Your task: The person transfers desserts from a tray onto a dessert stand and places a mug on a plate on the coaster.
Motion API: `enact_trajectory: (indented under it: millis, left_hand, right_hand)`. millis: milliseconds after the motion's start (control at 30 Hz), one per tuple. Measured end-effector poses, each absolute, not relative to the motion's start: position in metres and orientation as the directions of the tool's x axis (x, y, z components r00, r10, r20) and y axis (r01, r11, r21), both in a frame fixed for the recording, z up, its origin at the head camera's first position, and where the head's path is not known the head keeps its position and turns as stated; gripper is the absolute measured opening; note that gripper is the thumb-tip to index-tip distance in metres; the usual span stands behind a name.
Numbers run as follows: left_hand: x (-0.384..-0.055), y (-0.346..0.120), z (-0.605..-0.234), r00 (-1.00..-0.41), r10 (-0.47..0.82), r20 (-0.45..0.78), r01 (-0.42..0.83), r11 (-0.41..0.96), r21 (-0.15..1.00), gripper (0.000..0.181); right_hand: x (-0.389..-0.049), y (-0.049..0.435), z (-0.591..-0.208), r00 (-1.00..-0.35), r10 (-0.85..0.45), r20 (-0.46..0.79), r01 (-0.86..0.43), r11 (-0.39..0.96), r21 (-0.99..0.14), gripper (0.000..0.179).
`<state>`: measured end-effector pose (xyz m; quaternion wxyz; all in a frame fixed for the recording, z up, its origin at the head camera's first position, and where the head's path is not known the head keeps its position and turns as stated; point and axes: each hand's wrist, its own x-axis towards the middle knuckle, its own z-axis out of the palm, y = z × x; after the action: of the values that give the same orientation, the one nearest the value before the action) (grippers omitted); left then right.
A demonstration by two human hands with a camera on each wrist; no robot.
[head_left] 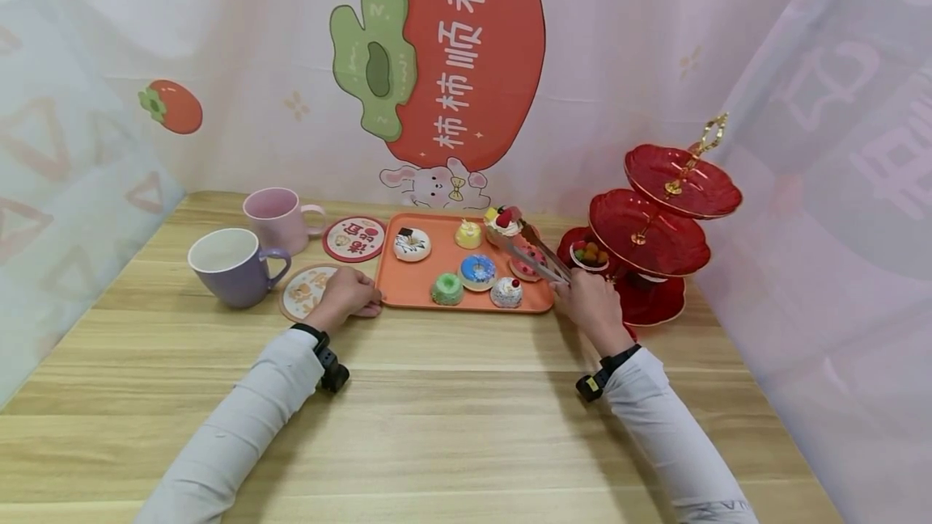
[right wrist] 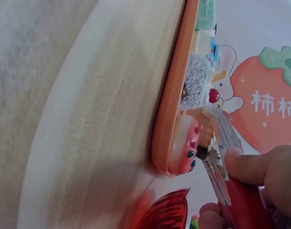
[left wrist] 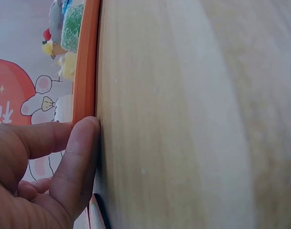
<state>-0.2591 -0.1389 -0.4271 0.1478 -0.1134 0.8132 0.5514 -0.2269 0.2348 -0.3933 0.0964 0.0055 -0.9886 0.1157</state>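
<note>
My left hand (head_left: 348, 294) pinches the front left corner of the orange tray (head_left: 415, 303), thumb against its outer wall in the left wrist view. My right hand (head_left: 593, 307) grips metal tongs (head_left: 537, 260) with red handles (right wrist: 250, 205). Between the tongs' tips is a small cream-topped cake (head_left: 504, 221) with red fruit, above the tray's right part. On the tray lie a white doughnut (head_left: 412, 245), a yellow cake (head_left: 468, 234), a green cake (head_left: 447, 289), a blue doughnut (head_left: 477, 272), a speckled cake (head_left: 506, 292) and a pink doughnut (head_left: 526, 267), partly behind the tongs.
A red three-tier stand (head_left: 648, 237) is at the right, with a fruit tart (head_left: 589, 255) on its bottom tier. At left are a purple mug (head_left: 231, 269), a pink mug (head_left: 277, 221), and two round coasters, one red-rimmed (head_left: 353, 238), one tan (head_left: 298, 294).
</note>
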Motion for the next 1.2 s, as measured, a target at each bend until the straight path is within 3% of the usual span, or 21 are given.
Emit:
enact_trajectory:
  millis: [1200]
  left_hand:
    - [-0.262,-0.142,-0.429,-0.93,-0.01,-0.367,-0.345,0.362,0.866,0.02]
  right_hand:
    - [-0.177,0.257,-0.379,-0.945,-0.018,0.326,-0.097,0.969,-0.228,0.03]
